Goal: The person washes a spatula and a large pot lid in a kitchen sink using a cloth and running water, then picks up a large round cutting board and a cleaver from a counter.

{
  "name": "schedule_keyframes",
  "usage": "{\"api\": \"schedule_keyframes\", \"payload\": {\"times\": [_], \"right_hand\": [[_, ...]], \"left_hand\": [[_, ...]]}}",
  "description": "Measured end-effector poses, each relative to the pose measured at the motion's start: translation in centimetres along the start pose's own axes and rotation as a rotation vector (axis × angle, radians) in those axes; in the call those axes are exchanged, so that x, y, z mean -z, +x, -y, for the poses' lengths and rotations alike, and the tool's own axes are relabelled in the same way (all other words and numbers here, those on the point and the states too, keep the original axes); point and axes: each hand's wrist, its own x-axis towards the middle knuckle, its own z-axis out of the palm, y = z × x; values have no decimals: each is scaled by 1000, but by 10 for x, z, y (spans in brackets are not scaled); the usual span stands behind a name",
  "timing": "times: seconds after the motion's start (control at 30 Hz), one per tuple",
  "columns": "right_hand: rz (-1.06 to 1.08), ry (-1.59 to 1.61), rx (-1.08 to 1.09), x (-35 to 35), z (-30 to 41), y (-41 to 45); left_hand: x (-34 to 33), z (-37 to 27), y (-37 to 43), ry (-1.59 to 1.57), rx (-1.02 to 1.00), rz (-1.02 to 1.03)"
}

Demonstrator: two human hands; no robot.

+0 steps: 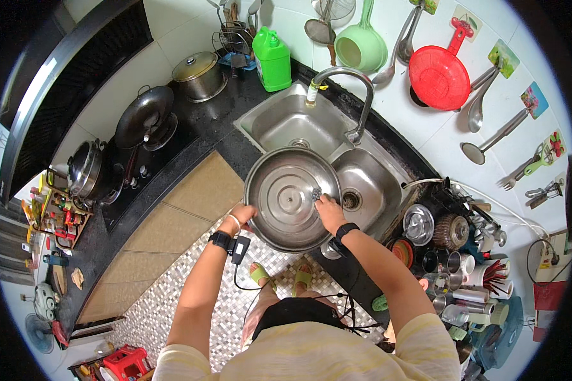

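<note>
A large round stainless steel lid [286, 224], ringed and with a small screw-like dot at its centre, is held over the front edge of the double-bowl sink [305, 121]. My left hand [242, 218] grips its left rim, the fingers partly hidden beneath. On the lid's right side, my right hand [330, 211] presses a small steel wool scrubber [316, 194] against the metal. Behind the lid arches a chrome faucet [362, 90]; no water stream shows from it. The right bowl's drain strainer [351, 199] is visible.
A green detergent jug [272, 59] and a lidded pot [199, 76] stand behind the sink. Left are a wok [144, 116] and a steamer pot [84, 166]. Crowded dishes and cups [441, 266] fill the right counter. Ladles and a red strainer [439, 78] hang on the wall.
</note>
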Motion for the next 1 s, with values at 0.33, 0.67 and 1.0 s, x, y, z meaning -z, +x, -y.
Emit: {"api": "schedule_keyframes", "payload": {"times": [0.33, 0.67, 1.0], "right_hand": [[188, 427, -11, -25, 48, -33], [255, 849, 383, 49, 102, -3], [-347, 1323, -461, 82, 68, 105]], "left_hand": [[-62, 40, -71, -552, 129, 101], [-76, 55, -90, -702, 75, 152], [-114, 3, -119, -633, -6, 203]]}}
